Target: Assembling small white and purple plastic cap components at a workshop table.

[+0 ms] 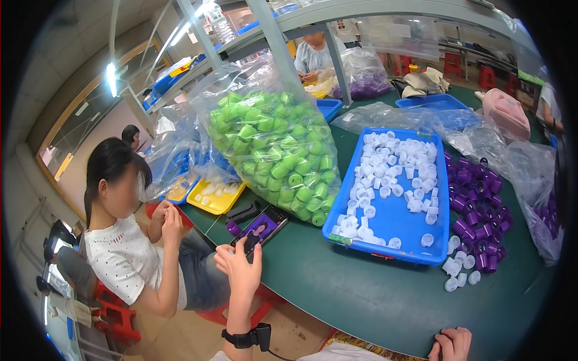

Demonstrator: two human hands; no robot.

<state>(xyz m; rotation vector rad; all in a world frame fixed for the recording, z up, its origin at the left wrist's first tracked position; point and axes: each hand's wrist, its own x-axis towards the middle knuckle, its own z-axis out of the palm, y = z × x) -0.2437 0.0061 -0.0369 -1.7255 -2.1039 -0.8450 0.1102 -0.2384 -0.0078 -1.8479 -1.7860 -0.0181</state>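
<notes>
My left hand [239,268] reaches over the table's near left edge, fingers spread, beside a phone [271,225] with a lit purple screen. Its fingertips are at the phone's lower end; whether they touch the screen I cannot tell. A small purple cap [233,228] stands beside the phone. At the lower right my right hand [453,345] rests on the green table's near edge, fingers loosely bent and apart, with nothing visible in them. Ahead lies a blue tray [391,240] of small white plastic caps [385,174]. Right of it are purple caps [478,210] and several loose white ones [460,265].
A large clear bag of green caps [271,144] stands behind the phone. Left of it is a yellow tray [215,195]. A co-worker [135,240] sits at my left, hands raised. Grey shelf posts [338,66] rise beyond. Clear plastic [481,138] and a pink bag [507,113] lie far right.
</notes>
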